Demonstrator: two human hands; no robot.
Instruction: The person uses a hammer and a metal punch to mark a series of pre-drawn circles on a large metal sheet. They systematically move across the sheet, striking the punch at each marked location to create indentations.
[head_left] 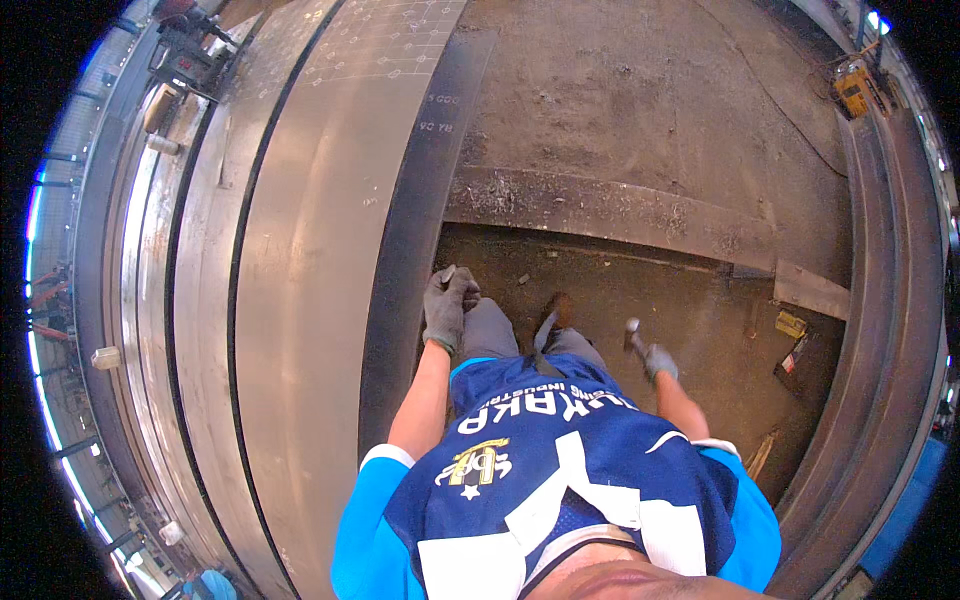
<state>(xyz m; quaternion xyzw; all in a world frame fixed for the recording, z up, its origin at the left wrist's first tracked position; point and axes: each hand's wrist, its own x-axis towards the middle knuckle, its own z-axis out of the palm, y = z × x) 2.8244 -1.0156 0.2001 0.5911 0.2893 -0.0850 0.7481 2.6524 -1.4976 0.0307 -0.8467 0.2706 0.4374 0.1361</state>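
Observation:
My left hand [450, 305], in a grey work glove, is closed beside the edge of a long dark steel plate [415, 215]. A small pale tip pokes out at its fingers, too little to name. Lower and to the right, my right hand [660, 362], also gloved, grips a hammer [634, 338] by its handle. The hammer's rounded head points up and away from me, slightly smeared by motion, and it hangs apart from the plate.
Wide bright metal plates [310, 230] run along my left, the far one chalk-marked. A rusty steel beam [620, 215] crosses ahead. Thick steel beams [900, 280] stand at right, with a yellow machine [860, 90] at their far end. Small boxes [791, 323] lie on the brown floor.

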